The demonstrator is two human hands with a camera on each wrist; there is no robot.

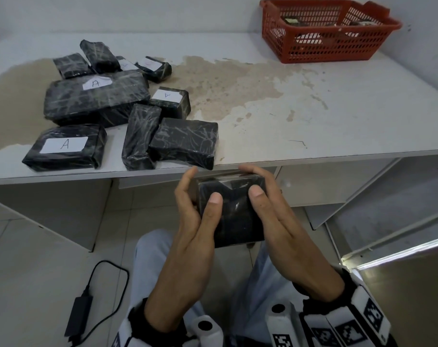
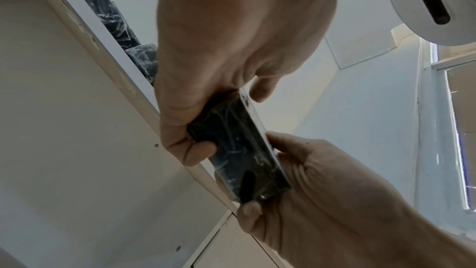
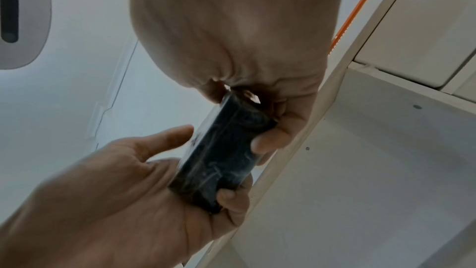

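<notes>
Parcel: a black wrapped parcel (image 1: pixel 231 214) is held in the lower middle of the frame, just under the edge of the table (image 1: pixel 313 116).
Left hand: the left hand (image 1: pixel 190 234) is curled round the parcel's left side, with the thumb pressed on top.
Right hand: the right hand (image 1: pixel 283 229) is curled round the right side, thumb on top too.
Done: a few things are seen in the red basket (image 1: pixel 313 46) at upper right, so some sorting is likely done.
Left: many parcels (image 1: pixel 95 98) are piled at upper left. No label is seen on the held one; it likely must be turned and put away.

Left hand (image 1: pixel 194 229) and right hand (image 1: pixel 281 226) face each other, thumbs on top, fingers curled inward
</notes>
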